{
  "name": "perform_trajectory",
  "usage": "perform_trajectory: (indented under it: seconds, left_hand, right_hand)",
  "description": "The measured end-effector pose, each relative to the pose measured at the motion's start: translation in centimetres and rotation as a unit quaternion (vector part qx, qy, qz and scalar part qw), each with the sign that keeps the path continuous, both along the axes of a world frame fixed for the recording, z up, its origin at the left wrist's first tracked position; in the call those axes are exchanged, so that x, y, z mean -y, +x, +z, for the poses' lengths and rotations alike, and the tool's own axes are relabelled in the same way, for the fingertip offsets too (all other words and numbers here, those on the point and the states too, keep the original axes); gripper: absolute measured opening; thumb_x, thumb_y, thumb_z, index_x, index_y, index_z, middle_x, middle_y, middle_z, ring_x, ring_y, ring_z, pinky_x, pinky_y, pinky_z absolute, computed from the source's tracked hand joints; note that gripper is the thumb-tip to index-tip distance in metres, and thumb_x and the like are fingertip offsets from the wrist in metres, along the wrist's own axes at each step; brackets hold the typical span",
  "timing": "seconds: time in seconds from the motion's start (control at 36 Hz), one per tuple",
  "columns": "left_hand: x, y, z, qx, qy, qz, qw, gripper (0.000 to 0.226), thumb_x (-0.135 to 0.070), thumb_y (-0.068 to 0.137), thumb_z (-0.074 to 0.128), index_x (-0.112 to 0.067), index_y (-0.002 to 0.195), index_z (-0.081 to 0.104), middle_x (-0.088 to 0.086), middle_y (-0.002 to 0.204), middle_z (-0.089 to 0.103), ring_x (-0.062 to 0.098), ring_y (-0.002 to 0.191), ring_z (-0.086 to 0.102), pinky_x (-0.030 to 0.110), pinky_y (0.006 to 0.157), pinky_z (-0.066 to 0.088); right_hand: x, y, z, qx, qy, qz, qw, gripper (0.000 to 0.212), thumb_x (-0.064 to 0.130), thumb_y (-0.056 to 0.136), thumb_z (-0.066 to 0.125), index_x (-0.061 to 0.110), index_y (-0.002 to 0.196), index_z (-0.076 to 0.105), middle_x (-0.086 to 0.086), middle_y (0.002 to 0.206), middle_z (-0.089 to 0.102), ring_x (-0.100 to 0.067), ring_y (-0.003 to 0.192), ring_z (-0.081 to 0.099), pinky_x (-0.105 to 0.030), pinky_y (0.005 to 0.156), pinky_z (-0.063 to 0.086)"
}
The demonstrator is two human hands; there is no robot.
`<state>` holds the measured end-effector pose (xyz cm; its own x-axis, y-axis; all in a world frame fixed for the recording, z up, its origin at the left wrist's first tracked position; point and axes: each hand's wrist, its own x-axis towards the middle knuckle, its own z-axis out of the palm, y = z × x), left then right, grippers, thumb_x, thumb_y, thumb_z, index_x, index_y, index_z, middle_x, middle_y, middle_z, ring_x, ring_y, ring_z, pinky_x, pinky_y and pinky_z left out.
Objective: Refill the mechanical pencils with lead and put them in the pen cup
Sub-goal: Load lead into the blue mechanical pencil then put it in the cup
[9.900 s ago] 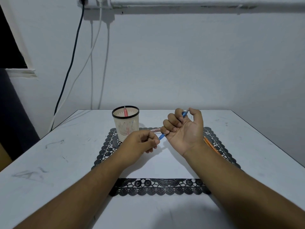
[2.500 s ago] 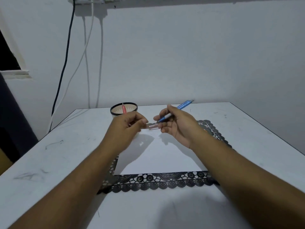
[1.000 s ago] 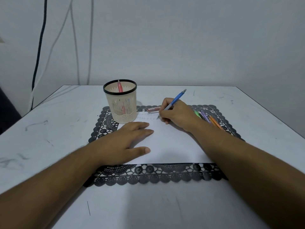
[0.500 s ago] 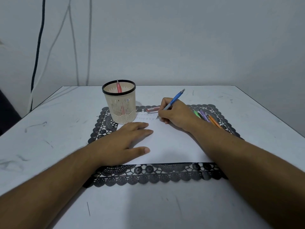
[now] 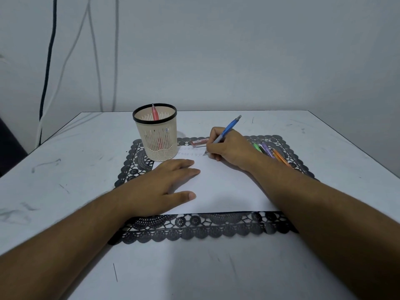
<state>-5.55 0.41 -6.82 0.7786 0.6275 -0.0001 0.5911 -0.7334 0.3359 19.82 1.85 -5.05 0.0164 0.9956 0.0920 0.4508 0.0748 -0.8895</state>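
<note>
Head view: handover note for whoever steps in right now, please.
Right hand grips the blue mechanical pencil, tip on the white paper by a row of faint marks.
Left hand rests flat on the paper.
Pen cup on the black lace mat holds one pink pencil.
Lead case lies behind the paper.
Green, purple and orange pencils lie on the mat behind the right wrist.
Done: one in cup. Left: blue into cup, then the rest.

Plain room, scuffed white table (image 5: 65, 148), wall cables (image 5: 46, 61)
</note>
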Motion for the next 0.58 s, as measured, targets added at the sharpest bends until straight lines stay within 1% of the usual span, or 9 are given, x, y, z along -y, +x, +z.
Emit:
perform_trajectory:
  seconds: [0.06, 0.14, 0.19, 0.31, 0.42, 0.5, 0.58]
  left_hand:
    - [-0.05, -0.02, -0.09, 0.000, 0.000, -0.001, 1.000, 0.069, -0.069, 0.095, 0.042, -0.043, 0.158, 0.030, -0.019, 0.167, 0.015, -0.004, 0.152, 0.008, 0.019, 0.119, 0.016]
    - [-0.09, -0.04, -0.14, 0.001, 0.000, -0.002, 1.000, 0.070, -0.069, 0.094, 0.042, -0.042, 0.158, 0.030, -0.021, 0.167, 0.015, -0.005, 0.151, 0.007, 0.019, 0.120, 0.016]
    - [-0.09, -0.04, -0.14, 0.006, -0.003, -0.002, 1.000, 0.070, -0.070, 0.094, 0.042, -0.042, 0.158, 0.031, -0.021, 0.167, 0.015, -0.005, 0.151, 0.008, 0.019, 0.120, 0.016]
    - [-0.06, -0.04, -0.20, 0.008, -0.003, -0.002, 1.000, 0.071, -0.070, 0.093, 0.042, -0.043, 0.157, 0.031, -0.021, 0.166, 0.015, -0.006, 0.151, 0.008, 0.018, 0.119, 0.015]
    - [-0.12, -0.08, -0.20, 0.007, -0.007, -0.001, 1.000, 0.071, -0.071, 0.092, 0.041, -0.044, 0.157, 0.030, -0.022, 0.166, 0.014, -0.006, 0.151, 0.007, 0.015, 0.117, 0.014]
    - [-0.05, -0.08, -0.16, 0.007, -0.008, 0.000, 1.000, 0.071, -0.070, 0.093, 0.042, -0.043, 0.157, 0.031, -0.021, 0.166, 0.015, -0.006, 0.151, 0.008, 0.015, 0.116, 0.014]
    - [-0.03, 0.00, -0.09, 0.005, -0.007, 0.000, 1.000, 0.070, -0.069, 0.093, 0.042, -0.043, 0.157, 0.031, -0.021, 0.166, 0.015, -0.005, 0.151, 0.008, 0.015, 0.117, 0.014]
  right_hand:
    - [0.14, 0.10, 0.06, -0.011, 0.009, -0.005, 1.000, 0.017, 0.000, 0.091, 0.067, 0.010, 0.078, 0.059, -0.018, 0.075, 0.068, -0.018, 0.061, 0.061, -0.030, 0.062, 0.052]
    - [0.36, 0.45, 0.11, -0.022, 0.030, -0.029, 0.999, 0.019, 0.000, 0.091, 0.066, 0.008, 0.077, 0.057, -0.030, 0.078, 0.065, -0.016, 0.054, 0.059, -0.030, 0.057, 0.051]
    - [0.44, 0.56, 0.14, -0.022, 0.032, -0.031, 0.999, 0.018, 0.001, 0.092, 0.066, 0.007, 0.078, 0.056, -0.032, 0.082, 0.066, -0.017, 0.054, 0.059, -0.031, 0.057, 0.051]
    - [0.44, 0.52, 0.17, -0.007, 0.024, -0.029, 0.999, 0.016, 0.004, 0.092, 0.066, 0.009, 0.079, 0.057, -0.029, 0.082, 0.068, -0.018, 0.057, 0.060, -0.030, 0.060, 0.052]
    - [0.45, 0.48, 0.19, -0.006, 0.019, -0.026, 0.999, 0.014, 0.002, 0.090, 0.067, 0.008, 0.080, 0.059, -0.025, 0.079, 0.069, -0.016, 0.058, 0.061, -0.026, 0.058, 0.051]
    - [0.53, 0.40, 0.29, -0.006, 0.014, -0.026, 1.000, 0.013, 0.001, 0.091, 0.066, 0.006, 0.081, 0.059, -0.019, 0.076, 0.067, -0.011, 0.055, 0.060, -0.020, 0.054, 0.050]
    - [0.48, 0.28, 0.32, 0.008, 0.018, -0.035, 0.999, 0.013, 0.002, 0.091, 0.067, 0.007, 0.082, 0.058, -0.022, 0.079, 0.068, -0.009, 0.053, 0.061, -0.019, 0.053, 0.050]
